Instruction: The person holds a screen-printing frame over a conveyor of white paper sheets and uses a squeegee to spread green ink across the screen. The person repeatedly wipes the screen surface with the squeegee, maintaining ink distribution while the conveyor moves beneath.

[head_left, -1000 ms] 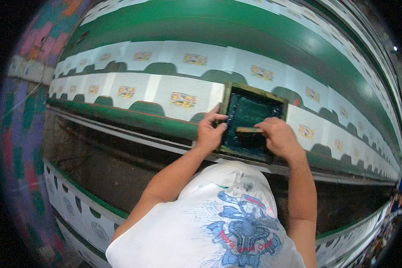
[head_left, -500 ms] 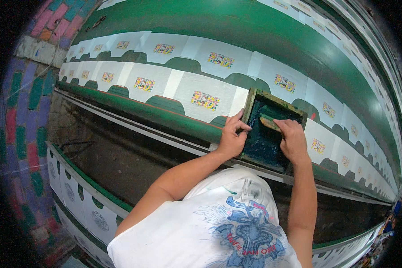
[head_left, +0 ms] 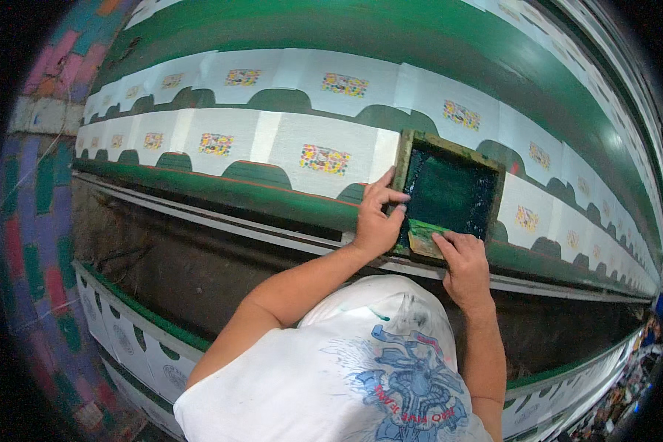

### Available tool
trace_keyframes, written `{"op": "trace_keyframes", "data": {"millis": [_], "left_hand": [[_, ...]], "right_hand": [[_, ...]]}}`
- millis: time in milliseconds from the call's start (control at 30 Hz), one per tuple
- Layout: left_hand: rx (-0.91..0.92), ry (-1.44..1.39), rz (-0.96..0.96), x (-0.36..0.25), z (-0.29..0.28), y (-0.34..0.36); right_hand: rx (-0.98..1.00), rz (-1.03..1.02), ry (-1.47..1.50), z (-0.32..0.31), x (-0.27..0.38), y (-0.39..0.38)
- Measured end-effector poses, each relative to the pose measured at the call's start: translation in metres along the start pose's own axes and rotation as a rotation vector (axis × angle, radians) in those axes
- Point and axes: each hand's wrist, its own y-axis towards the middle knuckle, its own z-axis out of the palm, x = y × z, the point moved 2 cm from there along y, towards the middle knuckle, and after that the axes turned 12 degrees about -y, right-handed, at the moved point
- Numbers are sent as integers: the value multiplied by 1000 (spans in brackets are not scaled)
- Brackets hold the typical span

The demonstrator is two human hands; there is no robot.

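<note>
A wooden-edged screen printing frame [head_left: 464,153] lies on the green table over the near row of white pieces. Dark green ink is smeared over the mesh inside it. My left hand [head_left: 378,221] grips the frame's left side, thumb and fingers bent at the rim. In the frame's near end, a flat squeegee [head_left: 424,241] with a bright green inked edge is pinched between the thumb and fingers of my right hand [head_left: 465,271]. What lies under the frame is hidden.
White cut pieces [head_left: 272,144] with colourful dotted prints line the long green table [head_left: 287,29] in rows. A pale rail [head_left: 221,211] runs along its near edge. Behind me stands another table with printed white pieces [head_left: 136,339]. A painted brick wall [head_left: 40,214] rises at the left.
My right hand has drawn the squeegee from the frame's middle towards me, to its near end. The left hand stays on the frame's side. The whole view has shifted slightly.
</note>
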Motion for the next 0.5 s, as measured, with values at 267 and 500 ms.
{"op": "trace_keyframes", "data": {"millis": [267, 500], "left_hand": [[39, 136, 26, -1, -1, 1], [-9, 78, -13, -7, 4, 2]], "right_hand": [[-95, -30, 82, -2, -10, -8], [-331, 34, 216, 6, -34, -32]]}}
